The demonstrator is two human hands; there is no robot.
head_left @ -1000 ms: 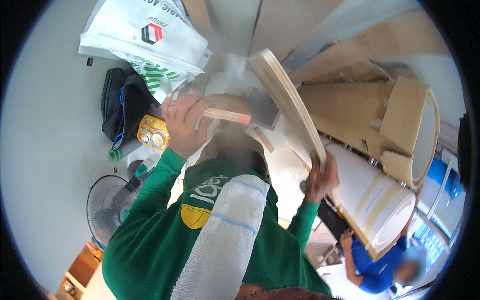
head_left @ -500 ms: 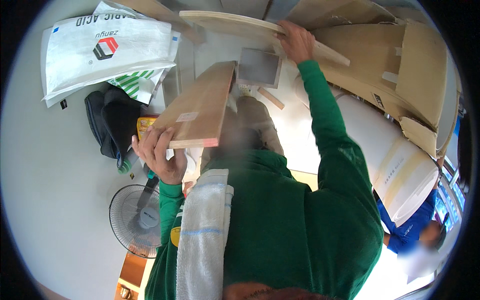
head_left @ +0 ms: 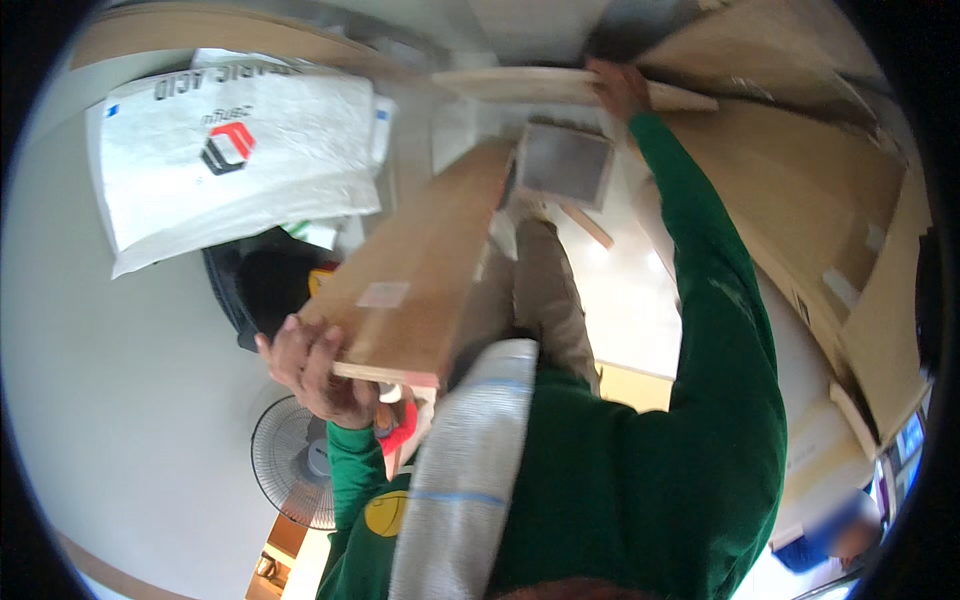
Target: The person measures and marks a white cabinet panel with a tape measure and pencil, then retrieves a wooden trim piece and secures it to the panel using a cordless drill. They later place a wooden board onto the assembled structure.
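Note:
A long brown wooden board (head_left: 420, 265) slants from the middle of the view down toward the left, a pale label stuck on its face. My left hand (head_left: 322, 368) is closed around its near end, at the corner. Farther off, my right hand (head_left: 622, 90) grips the top edge of a second, paler wooden board (head_left: 540, 86), which runs across the view. A dark grey square panel (head_left: 563, 165) with a light rim lies below that pale board, between the two boards' far ends.
White printed sacks (head_left: 240, 150) and a black bag (head_left: 270, 290) are at the left, near a fan (head_left: 290, 460). Large cardboard (head_left: 800, 190) fills the right side. A wood strip (head_left: 586, 226) lies on the floor. Another person (head_left: 835, 535) is at lower right.
My view has shifted, so most things sit lower or more to the right. The brown board's near end and my left hand appear lower. Both hands keep their hold.

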